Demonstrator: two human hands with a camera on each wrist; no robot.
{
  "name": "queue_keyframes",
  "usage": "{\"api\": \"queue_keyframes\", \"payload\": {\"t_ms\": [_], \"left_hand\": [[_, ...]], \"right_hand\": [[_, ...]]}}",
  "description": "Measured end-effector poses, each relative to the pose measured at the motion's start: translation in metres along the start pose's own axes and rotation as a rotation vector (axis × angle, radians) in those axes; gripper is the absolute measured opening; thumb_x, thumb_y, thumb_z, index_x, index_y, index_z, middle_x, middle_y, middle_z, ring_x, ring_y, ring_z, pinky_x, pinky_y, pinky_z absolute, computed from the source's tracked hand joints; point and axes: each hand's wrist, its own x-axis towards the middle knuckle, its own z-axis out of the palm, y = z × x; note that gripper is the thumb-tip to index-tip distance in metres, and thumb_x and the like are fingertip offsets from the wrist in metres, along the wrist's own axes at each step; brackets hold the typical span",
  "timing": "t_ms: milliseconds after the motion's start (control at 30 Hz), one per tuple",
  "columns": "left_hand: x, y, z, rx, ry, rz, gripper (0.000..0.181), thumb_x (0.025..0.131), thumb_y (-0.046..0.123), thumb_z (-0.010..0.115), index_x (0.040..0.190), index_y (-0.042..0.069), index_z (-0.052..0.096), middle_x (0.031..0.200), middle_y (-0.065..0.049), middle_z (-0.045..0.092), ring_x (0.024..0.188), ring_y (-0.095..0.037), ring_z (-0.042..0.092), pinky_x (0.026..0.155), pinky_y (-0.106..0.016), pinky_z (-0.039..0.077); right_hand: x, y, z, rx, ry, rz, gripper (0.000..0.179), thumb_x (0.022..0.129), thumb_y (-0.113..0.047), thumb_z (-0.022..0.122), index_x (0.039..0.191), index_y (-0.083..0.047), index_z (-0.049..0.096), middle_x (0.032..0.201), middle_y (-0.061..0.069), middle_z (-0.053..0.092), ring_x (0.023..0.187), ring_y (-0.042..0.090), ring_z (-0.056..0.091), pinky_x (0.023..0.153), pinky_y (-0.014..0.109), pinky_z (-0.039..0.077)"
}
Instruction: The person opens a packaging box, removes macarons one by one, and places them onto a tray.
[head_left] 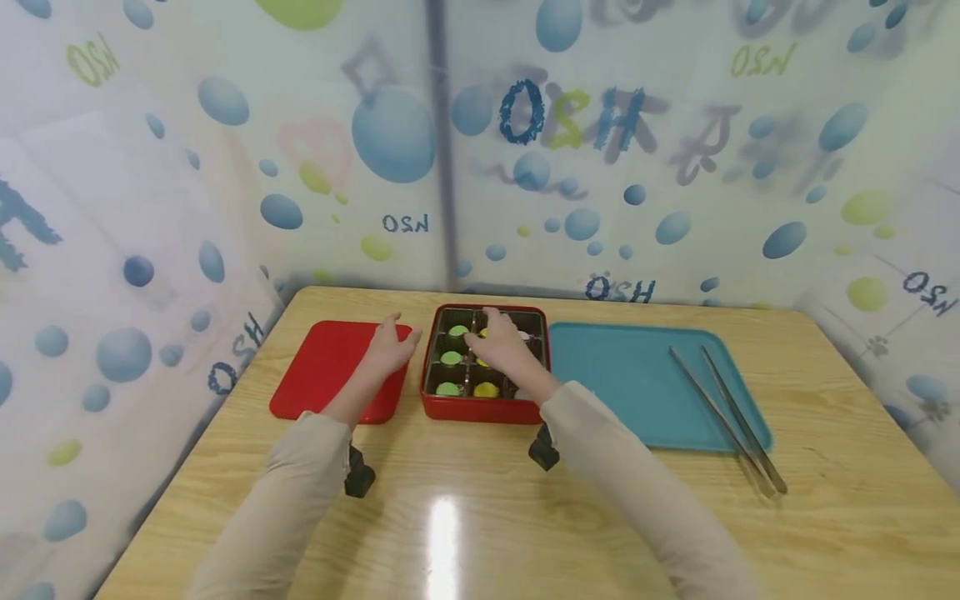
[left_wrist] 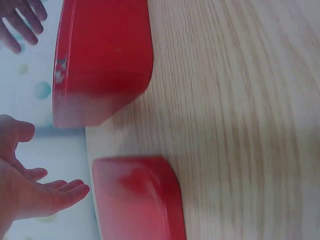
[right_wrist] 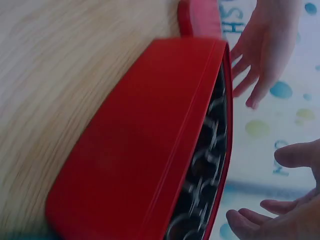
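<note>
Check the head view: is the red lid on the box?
No, the red lid lies on the table beside the open box.

Bright, even light is filling this corner. White glare is streaking the table [head_left: 600, 542] in front of the box [head_left: 480, 408], and soft shadows are lying under the sleeves [head_left: 630, 475]. Both wrist views are looking dimmer and hazier, the table's grain beside the box blurring.

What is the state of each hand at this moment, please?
Left hand: open, holding nothing, near the red lid.
Right hand: open, holding nothing, over the red box.
</note>
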Motion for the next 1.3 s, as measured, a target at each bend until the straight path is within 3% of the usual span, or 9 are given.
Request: {"api": "queue_keyframes", "payload": {"t_ms": [167,467,733,900,1067,1300], "left_hand": [[0.008,0.009,0.013,0.008,-0.02,0.018,0.062,0.096,0.03,0.041,0.144,-0.001,0.015,0.144,-0.027,0.024,0.134,-0.039,0.026,0.11,-0.049,0.025],[0.015,0.022,0.029,-0.049,-0.089,-0.01,0.057,0.098,0.028,0.038,0.145,0.006,0.015,0.148,-0.021,0.024,0.135,-0.036,0.025,0.107,-0.049,0.029],[0.015,0.018,0.033,-0.096,-0.119,-0.03,0.052,0.099,0.023,0.036,0.145,0.006,0.017,0.146,-0.021,0.027,0.133,-0.036,0.03,0.102,-0.048,0.036],[0.019,0.012,0.031,-0.15,-0.144,-0.047,0.053,0.099,0.023,0.037,0.146,0.007,0.016,0.146,-0.021,0.028,0.13,-0.036,0.035,0.098,-0.048,0.04],[0.019,0.013,0.03,-0.161,-0.164,-0.053,0.055,0.099,0.023,0.036,0.146,0.008,0.013,0.146,-0.022,0.027,0.131,-0.036,0.034,0.101,-0.048,0.037],[0.02,0.013,0.029,-0.232,-0.209,-0.062,0.057,0.099,0.024,0.037,0.147,0.011,0.01,0.146,-0.022,0.026,0.129,-0.036,0.036,0.1,-0.048,0.039]], "right_hand": [[0.002,0.024,-0.026,-0.049,0.049,0.031,0.064,0.09,-0.027,0.054,0.142,-0.002,0.025,0.144,0.022,0.028,0.128,0.037,0.036,0.1,0.047,0.039],[0.0,0.062,-0.059,-0.058,0.091,0.067,0.064,0.09,-0.026,0.055,0.141,0.003,0.027,0.144,0.024,0.029,0.13,0.038,0.032,0.102,0.049,0.036],[-0.009,0.084,-0.074,-0.027,0.107,0.141,0.063,0.09,-0.023,0.055,0.139,0.005,0.027,0.142,0.026,0.032,0.129,0.039,0.034,0.102,0.048,0.037],[-0.014,0.102,-0.091,-0.044,0.058,0.218,0.062,0.092,-0.026,0.051,0.139,0.006,0.027,0.139,0.029,0.035,0.126,0.04,0.037,0.1,0.048,0.039],[-0.019,0.124,-0.108,-0.076,0.015,0.287,0.064,0.093,-0.028,0.048,0.14,0.008,0.024,0.138,0.031,0.033,0.126,0.041,0.037,0.1,0.048,0.038],[-0.032,0.15,-0.133,-0.092,-0.048,0.38,0.07,0.094,-0.032,0.043,0.141,0.01,0.014,0.143,0.034,0.02,0.129,0.046,0.027,0.103,0.053,0.031]]}}
